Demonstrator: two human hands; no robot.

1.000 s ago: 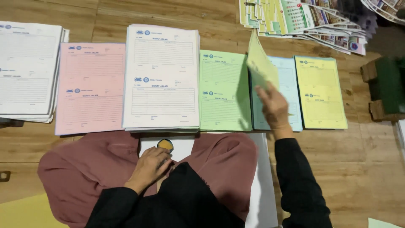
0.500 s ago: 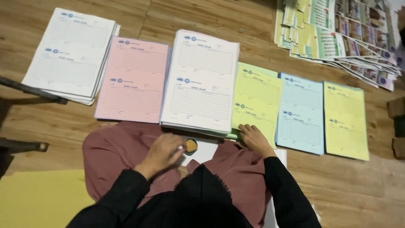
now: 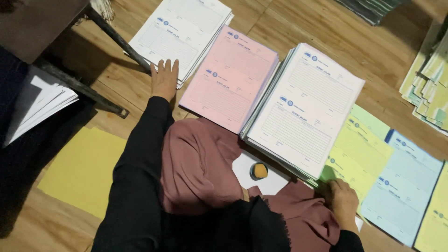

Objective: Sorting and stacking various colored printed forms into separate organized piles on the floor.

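Observation:
My left hand (image 3: 164,77) lies flat with straight fingers, its fingertips touching the near edge of the far-left white form stack (image 3: 186,28). My right hand (image 3: 343,203) grips the lower corner of a yellow-green sheet (image 3: 359,154) that lies on the green pile, beside the thick white form stack (image 3: 303,107). A pink form stack (image 3: 231,77) sits between the two white stacks. A small round pot with an orange top (image 3: 258,171) rests on a white sheet on my lap.
A blue form pile (image 3: 401,186) and a yellow pile (image 3: 436,219) lie to the right. Printed colour sheets (image 3: 429,84) fan along the right edge. A dark metal frame leg (image 3: 116,39) crosses the upper left, above loose white papers (image 3: 37,105). A yellow sheet (image 3: 84,168) lies on the wooden floor.
My left hand left the pot on my lap and reached out to the far-left white stack. My right hand slid down along the green pile with the yellow-green sheet. The view swung left.

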